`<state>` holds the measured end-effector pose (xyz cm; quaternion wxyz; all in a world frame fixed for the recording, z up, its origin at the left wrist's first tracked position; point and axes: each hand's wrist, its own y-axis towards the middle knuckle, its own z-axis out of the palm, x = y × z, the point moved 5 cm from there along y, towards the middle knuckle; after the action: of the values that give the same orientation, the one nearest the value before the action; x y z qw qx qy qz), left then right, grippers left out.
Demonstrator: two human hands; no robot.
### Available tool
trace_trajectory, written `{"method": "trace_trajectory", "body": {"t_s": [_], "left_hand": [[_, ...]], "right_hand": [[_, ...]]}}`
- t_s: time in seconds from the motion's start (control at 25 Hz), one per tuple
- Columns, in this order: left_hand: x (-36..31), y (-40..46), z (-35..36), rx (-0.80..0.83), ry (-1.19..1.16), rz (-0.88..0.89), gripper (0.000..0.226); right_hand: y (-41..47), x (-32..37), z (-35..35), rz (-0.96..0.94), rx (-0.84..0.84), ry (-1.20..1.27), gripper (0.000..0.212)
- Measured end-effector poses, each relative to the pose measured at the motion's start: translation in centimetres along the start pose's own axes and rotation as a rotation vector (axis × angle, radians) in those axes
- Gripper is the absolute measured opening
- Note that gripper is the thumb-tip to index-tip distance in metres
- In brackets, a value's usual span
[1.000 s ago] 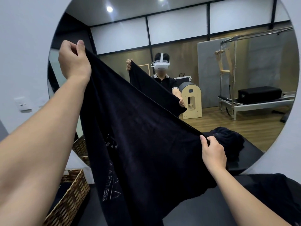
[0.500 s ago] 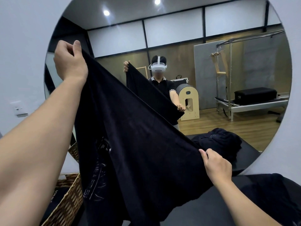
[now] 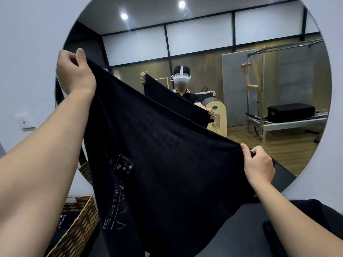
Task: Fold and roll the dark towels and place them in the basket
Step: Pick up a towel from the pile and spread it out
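The landmark for all positions is the dark towel (image 3: 167, 164), held spread in the air in front of a round wall mirror (image 3: 241, 34).

1. Wicker basket (image 3: 78, 227): stands below and to the left of the towel, at the left edge of the desk (image 3: 241, 230). Dark fabric with pale lettering lies inside it; whether this is a finished roll cannot be told.

2. Left hand (image 3: 74, 71): raised at the towel's upper left corner, thumb and curled fingers pinching the hem.

3. Towel: stretched corner to corner, its top edge sloping down from the left hand to the right. The lower part hangs free toward the desk. Pale printed lettering shows on its lower left portion.

4. Right hand (image 3: 259, 164): lower, at the towel's right corner, fingers clenched on the hem.

5. Further dark cloth (image 3: 315, 219): lies on the desk below and right of the towel.

Step in hand, by judgement: the towel is opened out flat, ahead of the first fold. No fold is yet made.

Next move, by judgement: level the two corners, then bring them together or lay the towel on the desk to halve it. Both grasps must hold, and the free lower edge should hang even, or the fold will skew.
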<state>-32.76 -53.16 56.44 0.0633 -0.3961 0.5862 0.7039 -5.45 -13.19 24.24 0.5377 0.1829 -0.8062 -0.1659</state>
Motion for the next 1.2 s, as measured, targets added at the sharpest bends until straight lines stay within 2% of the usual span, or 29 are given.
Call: {"method": "trace_trajectory", "body": {"t_s": [0.16,0.52,0.8,1.04,1.2], "left_hand": [[1.4,-0.1,-0.9,-0.01,0.033,-0.045,0.037],[5.6,-2.2,-2.8,0.023,0.029,-0.194,0.037],[5.4,-5.2,-5.0,0.015,-0.028,-0.235,0.036],[3.5,-8.3,-7.4,0.005,-0.048,-0.195,0.037],[2.5,-10.2,-10.4,-0.014,-0.027,-0.247,0.036]], "right_hand": [[1.8,2.5,-2.6,-0.011,-0.055,0.098,0.052],[4.4,6.3,-9.2,-0.146,-0.165,-0.043,0.05],[5.2,8.1,-14.1,-0.223,-0.187,-0.087,0.05],[3.9,8.4,-18.3,-0.277,-0.176,-0.079,0.05],[2.5,7.8,-22.0,-0.289,-0.183,-0.067,0.05]]}}
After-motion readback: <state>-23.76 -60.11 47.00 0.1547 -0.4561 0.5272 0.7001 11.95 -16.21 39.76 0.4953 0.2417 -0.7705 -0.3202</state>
